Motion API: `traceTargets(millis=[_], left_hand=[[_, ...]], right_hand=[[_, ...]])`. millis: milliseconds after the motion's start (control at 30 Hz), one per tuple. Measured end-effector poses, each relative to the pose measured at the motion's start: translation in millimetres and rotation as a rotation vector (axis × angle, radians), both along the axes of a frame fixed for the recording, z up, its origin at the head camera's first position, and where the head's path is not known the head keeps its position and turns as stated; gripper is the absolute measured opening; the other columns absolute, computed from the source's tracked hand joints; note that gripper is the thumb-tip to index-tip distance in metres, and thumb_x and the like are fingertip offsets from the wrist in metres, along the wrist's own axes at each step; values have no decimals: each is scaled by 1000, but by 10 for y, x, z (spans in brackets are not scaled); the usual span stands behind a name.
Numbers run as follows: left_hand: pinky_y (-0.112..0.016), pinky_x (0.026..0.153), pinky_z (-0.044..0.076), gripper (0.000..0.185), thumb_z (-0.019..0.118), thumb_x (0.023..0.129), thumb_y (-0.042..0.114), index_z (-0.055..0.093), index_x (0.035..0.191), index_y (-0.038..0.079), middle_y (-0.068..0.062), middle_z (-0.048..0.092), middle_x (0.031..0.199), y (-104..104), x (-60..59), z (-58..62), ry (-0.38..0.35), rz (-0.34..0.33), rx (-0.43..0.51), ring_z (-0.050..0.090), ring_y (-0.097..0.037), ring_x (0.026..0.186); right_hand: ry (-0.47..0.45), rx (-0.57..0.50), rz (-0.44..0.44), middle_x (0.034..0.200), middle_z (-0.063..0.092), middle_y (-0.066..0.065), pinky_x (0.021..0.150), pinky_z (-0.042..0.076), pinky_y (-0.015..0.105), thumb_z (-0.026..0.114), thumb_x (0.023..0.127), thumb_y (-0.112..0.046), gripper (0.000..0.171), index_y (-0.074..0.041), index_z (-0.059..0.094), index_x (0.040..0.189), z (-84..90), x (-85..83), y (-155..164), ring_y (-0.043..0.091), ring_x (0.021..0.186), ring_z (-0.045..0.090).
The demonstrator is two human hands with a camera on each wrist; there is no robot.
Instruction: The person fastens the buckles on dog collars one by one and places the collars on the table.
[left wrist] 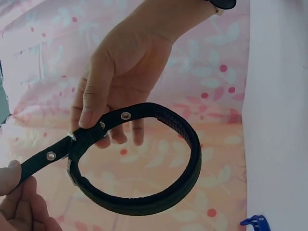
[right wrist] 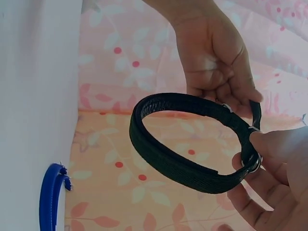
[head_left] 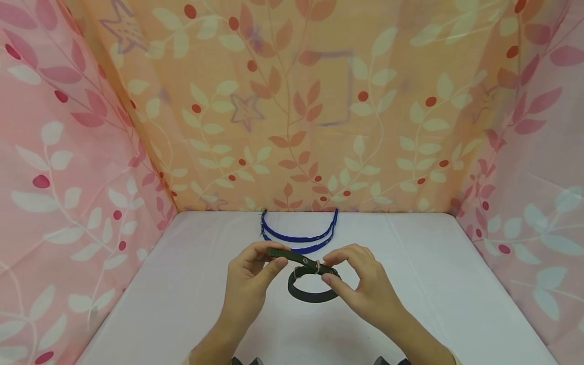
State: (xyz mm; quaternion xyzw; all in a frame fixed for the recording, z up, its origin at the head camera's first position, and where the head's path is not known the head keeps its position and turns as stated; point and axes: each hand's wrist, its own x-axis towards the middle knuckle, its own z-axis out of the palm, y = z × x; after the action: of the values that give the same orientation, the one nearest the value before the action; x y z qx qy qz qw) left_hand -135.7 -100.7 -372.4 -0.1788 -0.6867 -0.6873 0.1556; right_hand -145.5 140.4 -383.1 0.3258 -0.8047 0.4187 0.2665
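Left hand (head_left: 248, 276) pinches the free tail of the black collar (head_left: 313, 294), held above the white desk (head_left: 182, 304), mid-front. Right hand (head_left: 365, 284) pinches the strap at the metal buckle (head_left: 316, 264). Blue collar (head_left: 298, 237) lies behind, by the curtain. Judgement: steady the buckle with the right, draw the tail straight with the left; avoid twisting the loop.

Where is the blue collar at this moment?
In the head view the blue collar lies on the white table near the back curtain, just behind both hands holding the black collar.
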Motion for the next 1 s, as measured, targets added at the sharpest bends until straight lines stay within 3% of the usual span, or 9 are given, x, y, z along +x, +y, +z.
traceTargets(millis=[200, 367, 500, 600, 700, 833, 1000], left_hand=[[-24, 86, 55, 24, 75, 91, 2, 67, 113, -1, -8, 73, 108, -11, -7, 24, 11, -21, 46, 68, -17, 96], [-24, 89, 55, 24, 74, 93, 5, 67, 116, 3, -8, 71, 111, 31, -25, -16, -30, -37, 40, 67, -20, 100], [-27, 94, 53, 29, 80, 89, 14, 70, 116, 15, -3, 71, 111, 92, -39, -82, -73, -40, -87, 64, -21, 104], [-30, 92, 53, 32, 86, 84, 20, 71, 113, 23, 5, 72, 109, 142, -34, -130, -67, -37, -201, 64, -20, 102], [-29, 88, 55, 29, 86, 84, 21, 72, 110, 25, 8, 73, 107, 177, -17, -158, -28, -23, -239, 65, -18, 96], [-26, 85, 58, 22, 81, 89, 16, 74, 109, 21, 6, 73, 108, 202, -1, -160, 35, -30, -189, 68, -19, 93], [-27, 82, 60, 17, 75, 93, 7, 75, 109, 13, -3, 71, 109, 218, 5, -165, 108, -92, -123, 69, -18, 93]], right_hand=[[-35, -9, 10, 106, 70, -17, 91, 45, 28, 87, 82, -12, 38, -26, 69, 112, 0, 1, 0, 9, 104, 62], [-123, -93, 11, 103, 71, -14, 91, 48, 26, 85, 84, -12, 33, -24, 70, 111, 2, 5, 13, 9, 102, 65], [-216, -162, 4, 102, 72, -13, 97, 47, 26, 84, 86, -12, 32, -25, 69, 111, 16, 26, 26, 9, 102, 66], [-245, -179, 4, 102, 72, -12, 99, 46, 27, 83, 87, -12, 31, -26, 69, 111, 27, 42, 25, 11, 102, 67], [-249, -174, 22, 101, 72, -12, 97, 47, 30, 82, 88, -12, 31, -26, 69, 112, 30, 49, 17, 11, 101, 66], [-189, -129, 69, 104, 72, -14, 94, 49, 30, 82, 88, -12, 35, -28, 70, 117, 17, 42, 6, 10, 103, 65], [23, -87, 129, 103, 72, -12, 93, 47, 27, 83, 84, -5, 39, -25, 73, 116, -21, -6, -12, 10, 100, 64]])
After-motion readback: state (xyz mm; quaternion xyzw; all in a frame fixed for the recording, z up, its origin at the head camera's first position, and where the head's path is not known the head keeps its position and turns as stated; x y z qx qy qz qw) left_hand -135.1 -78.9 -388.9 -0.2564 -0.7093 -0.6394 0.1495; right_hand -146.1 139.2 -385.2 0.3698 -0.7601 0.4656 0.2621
